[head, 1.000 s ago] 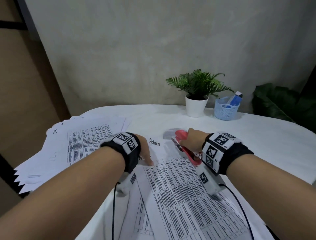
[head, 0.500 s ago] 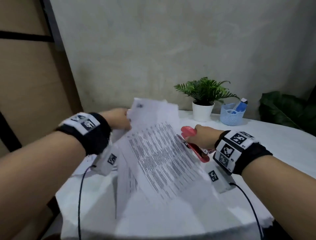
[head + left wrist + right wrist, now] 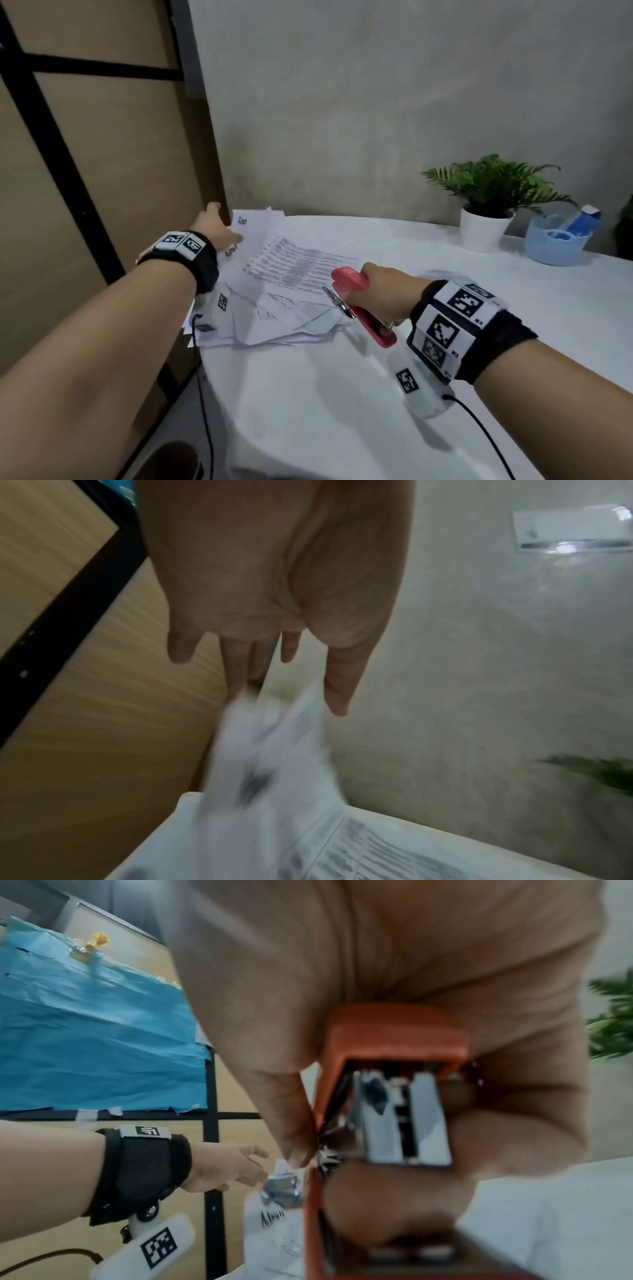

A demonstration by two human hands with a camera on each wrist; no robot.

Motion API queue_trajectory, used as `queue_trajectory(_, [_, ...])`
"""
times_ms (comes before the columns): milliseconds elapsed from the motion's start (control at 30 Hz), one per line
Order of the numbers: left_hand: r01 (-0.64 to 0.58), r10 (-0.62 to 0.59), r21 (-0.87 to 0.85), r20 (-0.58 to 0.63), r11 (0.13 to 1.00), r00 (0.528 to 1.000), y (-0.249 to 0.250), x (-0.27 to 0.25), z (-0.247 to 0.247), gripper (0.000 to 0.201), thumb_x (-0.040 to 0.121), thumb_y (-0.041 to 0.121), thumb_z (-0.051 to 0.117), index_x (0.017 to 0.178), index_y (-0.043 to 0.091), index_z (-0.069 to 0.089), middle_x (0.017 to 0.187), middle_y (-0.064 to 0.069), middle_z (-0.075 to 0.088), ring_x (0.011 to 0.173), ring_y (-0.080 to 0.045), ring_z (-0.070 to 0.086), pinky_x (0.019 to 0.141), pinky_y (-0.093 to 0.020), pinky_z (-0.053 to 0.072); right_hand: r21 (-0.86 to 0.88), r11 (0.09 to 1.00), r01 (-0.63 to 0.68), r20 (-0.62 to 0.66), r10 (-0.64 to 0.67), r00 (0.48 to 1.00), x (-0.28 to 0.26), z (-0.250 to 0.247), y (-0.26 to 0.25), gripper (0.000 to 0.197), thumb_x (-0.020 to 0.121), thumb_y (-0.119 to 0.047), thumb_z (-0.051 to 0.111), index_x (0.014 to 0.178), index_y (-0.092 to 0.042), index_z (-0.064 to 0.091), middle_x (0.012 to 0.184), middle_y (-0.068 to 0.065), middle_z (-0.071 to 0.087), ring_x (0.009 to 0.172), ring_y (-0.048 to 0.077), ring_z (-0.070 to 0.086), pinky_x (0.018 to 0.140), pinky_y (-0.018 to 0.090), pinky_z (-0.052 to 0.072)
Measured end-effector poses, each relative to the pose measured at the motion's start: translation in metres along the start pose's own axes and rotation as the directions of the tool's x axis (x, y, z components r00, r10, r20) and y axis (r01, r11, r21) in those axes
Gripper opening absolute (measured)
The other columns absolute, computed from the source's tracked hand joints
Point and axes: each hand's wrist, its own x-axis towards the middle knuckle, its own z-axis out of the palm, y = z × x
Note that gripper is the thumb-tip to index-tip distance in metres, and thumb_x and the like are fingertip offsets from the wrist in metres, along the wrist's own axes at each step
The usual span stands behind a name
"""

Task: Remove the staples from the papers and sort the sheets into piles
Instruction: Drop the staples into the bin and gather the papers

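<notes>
A loose pile of printed sheets lies at the table's left edge. The top sheet is blurred and curls up just under my left hand's fingertips. My left hand reaches over the far corner of the pile with its fingers straight, the thumb spread to the side. My right hand grips a red stapler just right of the pile. Its metal tip points down toward the papers, and in the right wrist view the stapler fills my palm.
A white cloth covers the table. A potted fern and a blue basket stand at the back right by the wall. A wooden panel with black frame rises beyond the table's left edge.
My left hand lifted the sheet from in front of me and swung it left onto the pile, fingers now straight. The view turned left. My right hand kept hold of the stapler.
</notes>
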Motion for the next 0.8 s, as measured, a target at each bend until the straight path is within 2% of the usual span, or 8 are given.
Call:
queue_trajectory(67, [-0.055,0.055,0.014,-0.022,0.998,0.998,-0.020,-0.010,0.002,0.058,0.081,0.031,0.070,0.133,0.020,0.046,0.134,-0.010,0.050,0.107,-0.032,0.060,0.093,-0.043,0.049,0.008,0.999,0.037,0.011,-0.037,0.999,0.005,0.009,-0.020,0.042,0.091,-0.041,0.048,0.118,-0.010,0.043,0.095,0.002,0.051,0.080,0.021,0.052,0.057,0.024,0.042])
queue_trajectory(167, [-0.111,0.110,-0.119,-0.012,0.987,0.994,-0.047,-0.043,-0.006,0.020,0.082,0.033,0.067,0.101,0.027,0.061,0.110,0.001,0.064,0.097,-0.023,0.063,0.082,-0.041,0.056,0.032,0.995,0.095,0.034,-0.096,0.995,0.011,0.025,-0.053,0.037,0.090,-0.039,0.050,0.114,-0.011,0.044,0.090,0.001,0.053,0.075,0.020,0.053,0.053,0.023,0.041])
queue_trajectory(233, [-0.149,0.149,-0.190,-0.013,0.971,0.989,-0.065,-0.071,-0.015,0.012,0.085,0.025,0.066,0.095,0.020,0.065,0.096,0.001,0.067,0.087,-0.017,0.063,0.076,-0.030,0.055,0.022,0.989,0.144,0.050,-0.145,0.988,0.012,0.038,-0.077,0.037,0.091,-0.036,0.050,0.115,-0.009,0.045,0.092,0.003,0.054,0.076,0.021,0.053,0.059,0.027,0.043])
queue_trajectory(333, [-0.175,0.183,-0.206,0.021,0.963,0.983,-0.095,-0.112,-0.032,0.008,0.088,0.020,0.064,0.092,0.015,0.069,0.083,0.000,0.069,0.069,-0.009,0.057,0.061,-0.013,0.043,-0.002,0.973,0.231,0.080,-0.230,0.970,0.010,0.061,-0.115,0.041,0.092,-0.038,0.046,0.117,-0.006,0.047,0.097,0.009,0.057,0.080,0.024,0.054,0.063,0.028,0.044])
queue_trajectory(533, [-0.171,0.199,-0.217,0.116,0.961,0.973,-0.174,-0.160,-0.050,0.013,0.087,0.017,0.066,0.091,0.029,0.069,0.079,0.012,0.072,0.070,0.004,0.061,0.071,-0.013,0.046,0.009,0.951,0.310,0.167,-0.307,0.937,0.004,0.113,-0.185,0.041,0.092,-0.033,0.047,0.122,-0.005,0.043,0.097,0.009,0.054,0.082,0.025,0.055,0.073,0.034,0.049])
queue_trajectory(667, [-0.128,0.163,-0.198,0.171,0.972,0.972,-0.216,-0.177,-0.054,0.028,0.085,0.008,0.065,0.090,0.036,0.065,0.074,0.027,0.069,0.074,0.001,0.065,0.073,-0.015,0.049,-0.058,0.940,0.337,0.232,-0.316,0.920,0.007,0.149,-0.218,0.044,0.091,-0.026,0.050,0.127,-0.003,0.040,0.121,0.016,0.055,0.109,0.032,0.055,0.088,0.035,0.045])
queue_trajectory(733, [-0.104,0.140,-0.192,0.189,0.976,0.972,-0.231,-0.181,-0.054,0.028,0.083,0.011,0.067,0.089,0.038,0.064,0.079,0.021,0.071,0.082,-0.007,0.067,0.079,-0.019,0.051,-0.076,0.945,0.317,0.251,-0.290,0.924,0.013,0.166,-0.229,0.048,0.090,-0.025,0.052,0.130,-0.002,0.037,0.125,0.017,0.053,0.113,0.032,0.054,0.091,0.036,0.044])
queue_trajectory(800, [-0.071,0.111,-0.211,0.183,0.975,0.977,-0.244,-0.183,-0.054,0.020,0.079,0.018,0.069,0.094,0.031,0.068,0.088,0.009,0.073,0.086,-0.011,0.068,0.084,-0.024,0.053,-0.069,0.954,0.292,0.283,-0.262,0.923,0.019,0.182,-0.235,0.049,0.091,-0.023,0.052,0.131,-0.003,0.034,0.126,0.018,0.053,0.112,0.033,0.056,0.091,0.038,0.045])
